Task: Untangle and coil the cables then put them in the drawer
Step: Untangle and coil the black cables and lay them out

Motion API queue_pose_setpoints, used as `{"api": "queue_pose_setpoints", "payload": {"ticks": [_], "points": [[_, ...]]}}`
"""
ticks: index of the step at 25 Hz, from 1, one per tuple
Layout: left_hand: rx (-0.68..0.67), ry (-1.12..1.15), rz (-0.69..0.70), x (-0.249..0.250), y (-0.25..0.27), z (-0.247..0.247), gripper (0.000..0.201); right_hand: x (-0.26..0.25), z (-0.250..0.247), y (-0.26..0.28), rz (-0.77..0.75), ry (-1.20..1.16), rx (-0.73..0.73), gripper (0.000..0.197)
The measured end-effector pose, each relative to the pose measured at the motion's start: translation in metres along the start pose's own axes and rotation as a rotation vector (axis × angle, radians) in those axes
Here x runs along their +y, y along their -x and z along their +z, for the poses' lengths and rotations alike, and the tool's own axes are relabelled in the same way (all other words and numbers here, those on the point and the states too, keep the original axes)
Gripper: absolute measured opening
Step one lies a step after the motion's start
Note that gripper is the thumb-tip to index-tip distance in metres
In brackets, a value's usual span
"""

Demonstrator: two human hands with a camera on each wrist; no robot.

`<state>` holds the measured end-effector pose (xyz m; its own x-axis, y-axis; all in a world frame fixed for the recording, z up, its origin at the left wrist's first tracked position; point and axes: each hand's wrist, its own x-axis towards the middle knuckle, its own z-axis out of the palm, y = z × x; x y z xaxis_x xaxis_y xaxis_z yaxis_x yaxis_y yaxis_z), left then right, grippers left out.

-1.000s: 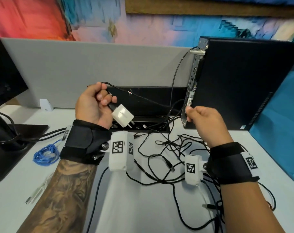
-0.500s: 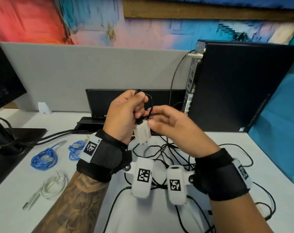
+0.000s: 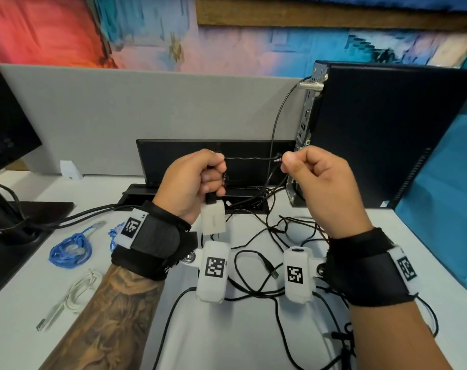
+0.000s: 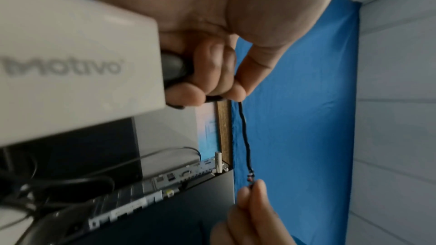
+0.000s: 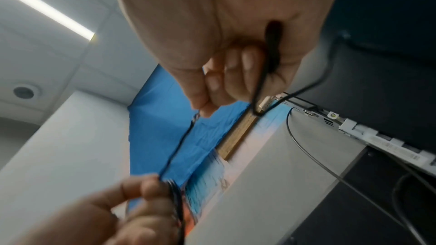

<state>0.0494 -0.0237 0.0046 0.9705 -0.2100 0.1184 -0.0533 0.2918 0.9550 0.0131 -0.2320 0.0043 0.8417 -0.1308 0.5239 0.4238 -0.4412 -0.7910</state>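
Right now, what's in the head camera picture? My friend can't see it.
Two hands stretch a thin black cable between them: the left hand also holds a white charger, the right hand pinches the other end. More black cables lie tangled on the white desk.

The white charger [image 4: 70, 74] runs off the left edge; curled fingers [image 4: 221, 74] hide its cable's start.

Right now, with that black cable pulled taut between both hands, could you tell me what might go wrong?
1. The black cable shows exposed coloured wires beside the right hand; tugging may tear them further.
2. The white adapter dangles below the left hand and could swing about.
3. The rest trails into the tangle on the desk, so pulling may tighten knots.
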Motion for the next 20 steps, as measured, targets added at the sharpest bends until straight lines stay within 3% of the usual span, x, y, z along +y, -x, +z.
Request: {"api": "queue_pose_setpoints", "payload": {"ticks": [3, 5, 8, 11, 14, 17, 20], "points": [[-0.306, 0.191, -0.256, 0.005, 0.007, 0.007, 0.022, 0.012, 0.01, 0.001, 0.02, 0.024, 0.058, 0.023], [-0.371, 0.411, -0.291, 0.01, 0.01, 0.007, 0.022, 0.016, 0.024, 0.007, 0.075, -0.014, -0.144, 0.023], [-0.163, 0.691, -0.132, 0.014, 0.003, 0.001, 0.029, 0.01, 0.042, 0.017, 0.092, -0.117, -0.525, 0.021], [0.064, 0.807, 0.04, 0.015, -0.005, -0.008, 0.031, -0.001, 0.051, 0.024, 0.176, -0.137, -0.757, 0.022], [0.206, 0.667, 0.147, 0.006, -0.009, -0.006, 0.015, -0.01, 0.048, 0.027, 0.25, -0.068, -0.78, 0.018], [0.301, 0.52, 0.282, -0.007, -0.01, 0.002, 0.018, -0.015, 0.04, 0.022, 0.227, 0.076, -0.698, 0.021], [0.361, 0.436, 0.439, -0.011, -0.012, 0.006, 0.019, -0.02, 0.035, 0.022, 0.272, 0.138, -0.717, 0.027]]}}
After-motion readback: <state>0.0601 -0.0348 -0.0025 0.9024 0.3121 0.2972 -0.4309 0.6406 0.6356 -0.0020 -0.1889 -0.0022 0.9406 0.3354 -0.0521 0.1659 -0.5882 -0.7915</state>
